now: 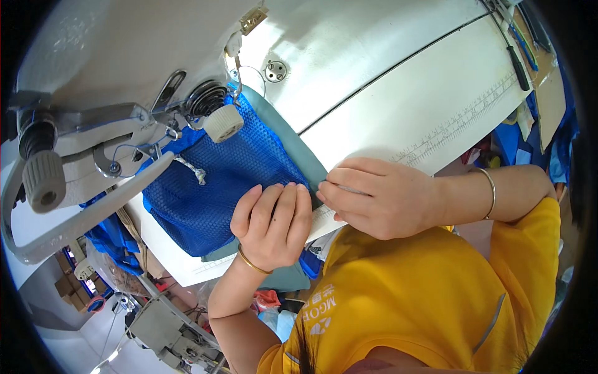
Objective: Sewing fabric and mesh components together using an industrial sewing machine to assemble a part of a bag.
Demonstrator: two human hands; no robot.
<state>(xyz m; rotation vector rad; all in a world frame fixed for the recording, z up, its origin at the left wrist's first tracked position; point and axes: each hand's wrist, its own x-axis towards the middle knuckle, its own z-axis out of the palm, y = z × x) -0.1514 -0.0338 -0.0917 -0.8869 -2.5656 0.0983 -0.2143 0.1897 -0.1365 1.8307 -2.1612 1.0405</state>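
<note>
A blue mesh fabric piece, shaped like a bag, lies under the sewing machine's head, over a grey-green cloth that shows along its right side. My left hand is closed at the mesh's near edge, fingers side by side on top and thumb hidden. Just right of it, my right hand pinches the corner of the grey-green cloth, its fingertips partly covering the edge. A knotted white cord sticks out of the mesh. Blue thread runs by the needle area, which the machine's parts partly hide.
The sewing machine head with its tension knob and curved lever overhangs the left side. A printed ruler marks the white table. At the far right lies a black-handled screwdriver. Blue cloth hangs beyond the table's left edge.
</note>
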